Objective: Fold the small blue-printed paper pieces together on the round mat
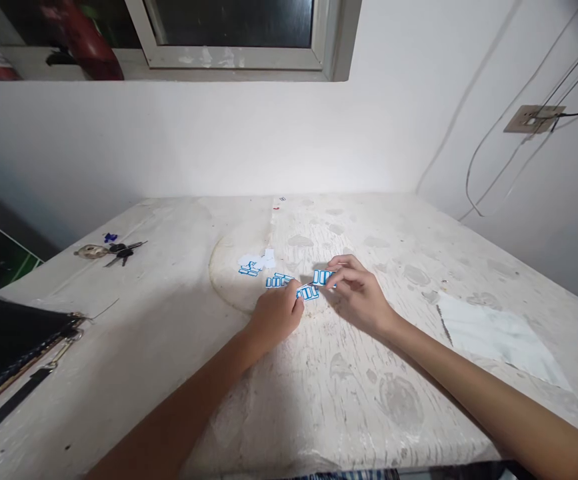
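Observation:
Small white cards with blue printed bars are near the table's middle. My left hand [279, 310] is closed, thumb and finger pinching a blue-printed card [308, 293] at its edge. My right hand [359, 290] grips another blue-printed card [323, 277] with its fingertips, just above and right of the first. Both cards are close together; whether they touch I cannot tell. Beyond my left hand lie more blue-printed cards [277, 281], partly covered by the hand. Farther left sits a loose heap of small cards [251, 265], some with plain white faces showing.
Keys [123, 251] and a small blue item [110, 237] lie on the left of the table [299, 413]. A black bag [13, 340] with a strap covers the left edge. A pale cloth [499, 337] lies at right. Cables hang by a wall socket [533, 119].

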A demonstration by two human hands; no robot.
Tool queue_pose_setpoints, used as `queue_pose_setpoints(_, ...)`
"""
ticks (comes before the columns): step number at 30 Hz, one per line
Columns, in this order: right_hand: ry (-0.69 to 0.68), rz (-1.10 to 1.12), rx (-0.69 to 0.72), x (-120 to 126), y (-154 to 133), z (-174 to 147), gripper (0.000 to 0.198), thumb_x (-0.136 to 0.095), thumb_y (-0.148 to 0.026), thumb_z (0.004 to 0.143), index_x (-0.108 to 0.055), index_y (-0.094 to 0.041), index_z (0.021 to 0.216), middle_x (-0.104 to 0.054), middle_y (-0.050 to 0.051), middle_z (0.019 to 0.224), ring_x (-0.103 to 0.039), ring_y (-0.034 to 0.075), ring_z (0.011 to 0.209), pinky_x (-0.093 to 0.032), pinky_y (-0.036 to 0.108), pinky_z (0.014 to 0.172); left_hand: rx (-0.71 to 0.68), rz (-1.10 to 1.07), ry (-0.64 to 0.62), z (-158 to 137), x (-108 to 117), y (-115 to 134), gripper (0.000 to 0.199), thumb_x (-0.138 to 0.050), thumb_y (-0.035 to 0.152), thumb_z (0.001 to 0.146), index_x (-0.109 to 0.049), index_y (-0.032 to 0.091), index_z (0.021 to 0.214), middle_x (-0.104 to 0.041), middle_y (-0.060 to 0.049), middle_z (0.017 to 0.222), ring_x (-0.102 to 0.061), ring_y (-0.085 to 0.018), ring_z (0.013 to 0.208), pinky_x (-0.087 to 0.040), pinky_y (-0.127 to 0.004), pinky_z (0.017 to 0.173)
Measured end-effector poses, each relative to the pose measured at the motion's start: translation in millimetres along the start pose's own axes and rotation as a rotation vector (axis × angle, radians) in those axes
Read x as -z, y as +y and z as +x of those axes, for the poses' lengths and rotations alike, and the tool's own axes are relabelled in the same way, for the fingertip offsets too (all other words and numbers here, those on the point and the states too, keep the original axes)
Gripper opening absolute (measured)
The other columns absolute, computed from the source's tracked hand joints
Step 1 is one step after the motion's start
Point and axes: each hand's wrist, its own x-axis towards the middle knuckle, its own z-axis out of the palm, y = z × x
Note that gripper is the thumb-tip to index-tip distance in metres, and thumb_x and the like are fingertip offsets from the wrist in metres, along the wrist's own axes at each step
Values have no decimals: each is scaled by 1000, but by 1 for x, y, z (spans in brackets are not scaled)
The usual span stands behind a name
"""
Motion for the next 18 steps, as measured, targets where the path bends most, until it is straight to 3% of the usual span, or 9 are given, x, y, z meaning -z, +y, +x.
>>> queue_pose_setpoints(5,-135,-22,-66,2,-2,1,27,-40,-9,74,-64,-18,68,-54,2,78,-51,13,71,-38,29,62,32,-22,-8,0,3,2,17,-36,25,84,-48,19,95,-57,0,67,-53,-15,60,-27,-24,51)
queue_pose_setpoints(10,-129,-210,-67,-2,-3,-2,20,-43,-13,74,-62,-17,75,-57,1,73,-49,11,64,-37,26,58,25,-21,-10,-1,2,1,22,-36,22,82,-47,19,100,-56,0,65,-53,-15,59,-28,-25,51)
queue_pose_setpoints(15,-146,-277,-22,-6,-4,-5,23,-44,-16,79,-60,-21,94,-61,1,77,-52,11,64,-40,25,58,-15,-16,13,-1,0,-1,24,-34,17,81,-46,19,101,-56,0,67,-54,-16,63,-29,-25,52)
queue_pose_setpoints(18,-183,-290,-31,-7,-4,-6,21,-44,-20,82,-63,-20,90,-61,1,73,-52,12,62,-41,25,56,-25,-11,7,-2,1,0,21,-36,15,78,-46,19,96,-55,1,65,-53,-15,61,-28,-25,50)
